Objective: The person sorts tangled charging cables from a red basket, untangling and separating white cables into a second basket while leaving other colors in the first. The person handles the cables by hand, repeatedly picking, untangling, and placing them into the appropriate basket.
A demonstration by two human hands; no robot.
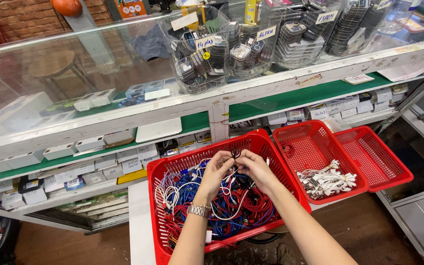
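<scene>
A black cable (235, 153) is pinched between the fingertips of the left hand (217, 170) and right hand (255, 168) above the cable-filled red basket (172, 164), with two more baskets (349, 147) at 3 o'clock.

Both forearms reach forward and converge. The left hand (215, 172) and right hand (255, 168) meet with fingertips pinched together, each grip closed; a watch (198, 210) circles the left wrist.
</scene>
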